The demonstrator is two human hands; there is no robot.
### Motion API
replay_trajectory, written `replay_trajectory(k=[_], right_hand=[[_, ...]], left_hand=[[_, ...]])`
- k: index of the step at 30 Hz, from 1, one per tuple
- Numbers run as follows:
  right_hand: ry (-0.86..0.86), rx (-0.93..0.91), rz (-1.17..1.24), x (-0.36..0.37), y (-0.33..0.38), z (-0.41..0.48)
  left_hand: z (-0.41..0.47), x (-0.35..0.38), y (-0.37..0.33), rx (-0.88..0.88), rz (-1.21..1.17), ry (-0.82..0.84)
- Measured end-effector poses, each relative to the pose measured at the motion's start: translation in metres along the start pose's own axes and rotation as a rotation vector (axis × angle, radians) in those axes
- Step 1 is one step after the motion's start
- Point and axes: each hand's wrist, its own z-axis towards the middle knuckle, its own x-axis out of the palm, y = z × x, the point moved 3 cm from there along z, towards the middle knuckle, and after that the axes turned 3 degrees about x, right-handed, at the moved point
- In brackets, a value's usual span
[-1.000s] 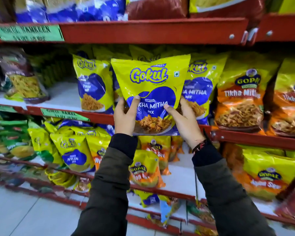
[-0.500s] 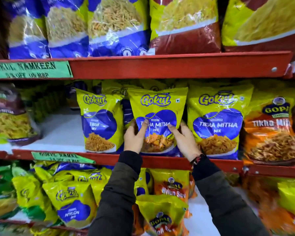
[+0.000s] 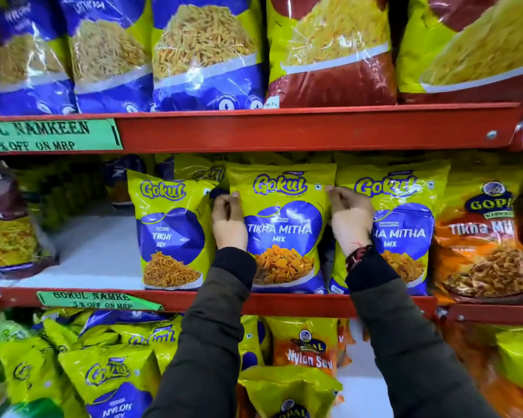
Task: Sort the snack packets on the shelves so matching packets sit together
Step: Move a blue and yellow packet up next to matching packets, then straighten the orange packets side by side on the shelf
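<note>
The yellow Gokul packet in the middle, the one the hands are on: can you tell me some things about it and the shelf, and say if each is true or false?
1. Both hands touch the middle Tikha Mitha Mix packet, the left hand at its left edge and the right hand at its right edge. True.
2. The packet lies flat on the floor. False: it stands upright on the red shelf.
3. The packet to its right is also Gokul Tikha Mitha Mix. True.
4. The packet to its left is the same kind. False: it reads Tikhi Sev.
5. The green label says 50% off. False: it says 5% off on MRP.
</note>
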Motion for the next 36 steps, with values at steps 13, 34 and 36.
replay_trajectory(k=[13, 34, 36], right_hand=[[-0.007, -0.631, -0.346, -0.002, 0.008, -0.048], [-0.22, -0.491, -0.457, -0.185, -0.011, 0.03], [-0.22, -0.386, -0.402, -0.215, -0.021, 0.047]], left_hand=[[-0.046, 0.004, -0.019, 0.518, 0.536, 0.105], [-0.168, 0.157, -0.066, 0.642, 0.437, 0.342], [-0.19, 0.187, -0.066, 0.565, 0.497, 0.393]])
